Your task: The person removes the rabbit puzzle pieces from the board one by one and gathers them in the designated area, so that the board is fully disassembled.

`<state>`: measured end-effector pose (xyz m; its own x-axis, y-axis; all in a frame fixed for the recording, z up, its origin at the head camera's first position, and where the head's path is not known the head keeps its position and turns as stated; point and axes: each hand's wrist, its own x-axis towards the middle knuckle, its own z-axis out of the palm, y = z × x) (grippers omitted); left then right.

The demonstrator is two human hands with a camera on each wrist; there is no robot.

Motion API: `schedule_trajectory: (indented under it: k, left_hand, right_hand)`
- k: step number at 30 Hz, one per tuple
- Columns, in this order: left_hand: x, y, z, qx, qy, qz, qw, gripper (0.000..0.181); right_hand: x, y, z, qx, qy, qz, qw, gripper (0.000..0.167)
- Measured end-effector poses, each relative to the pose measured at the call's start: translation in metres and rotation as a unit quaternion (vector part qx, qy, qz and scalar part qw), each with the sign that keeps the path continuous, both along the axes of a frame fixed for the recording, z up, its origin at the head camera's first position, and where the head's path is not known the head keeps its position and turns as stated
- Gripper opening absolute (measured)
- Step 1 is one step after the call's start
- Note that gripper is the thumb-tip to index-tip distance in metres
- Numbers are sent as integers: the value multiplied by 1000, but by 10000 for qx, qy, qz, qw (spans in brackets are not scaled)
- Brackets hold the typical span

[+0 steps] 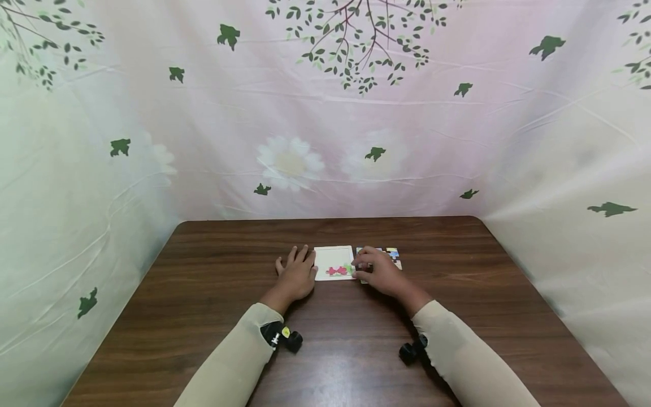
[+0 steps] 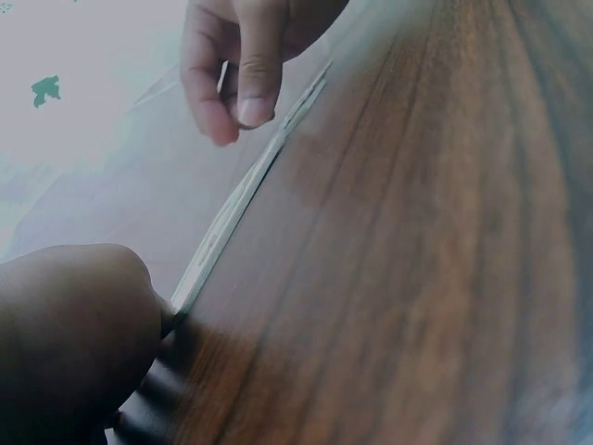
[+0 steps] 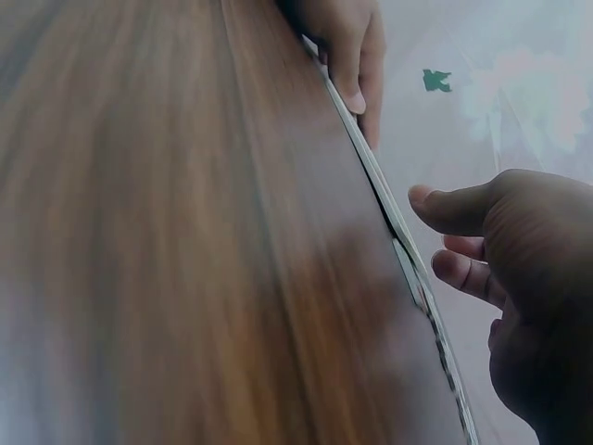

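Observation:
A white puzzle board with a raised border lies flat on the table. Pink puzzle pieces and a green one sit along its lower right part. At the board's left edge rests my left hand, fingers spread and fairly straight. My right hand hovers at the right edge, fingertips close to the green piece. In the right wrist view, the thumb and fingers of that hand stand apart, with nothing visible between them. A second, colourfully patterned board is partly hidden beneath the right hand.
Both boards lie toward the far side of a brown wooden table. Behind and beside it hangs a pale printed cloth. Small black cameras are strapped to both wrists.

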<state>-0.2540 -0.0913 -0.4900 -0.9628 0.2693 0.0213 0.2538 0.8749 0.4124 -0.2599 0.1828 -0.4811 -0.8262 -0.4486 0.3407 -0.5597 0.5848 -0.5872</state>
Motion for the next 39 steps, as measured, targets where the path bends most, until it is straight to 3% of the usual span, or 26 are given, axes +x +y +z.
schedule_trajectory:
  k: [13,28,39]
  left_hand:
    - [-2,1,-1,25,-53,10,10000,55]
    - [-3,1,-1,-178,-170,72,9997,57]
    - [-2,1,-1,-188,-131,64,9997,57]
  right_hand:
    - [-3,-31,4,45,77,228,9997,19]
    - [-8,-45,3,837,-284,-301,9956,19]
    - [-8,-50,2,1048,-267,-395,9934,12]
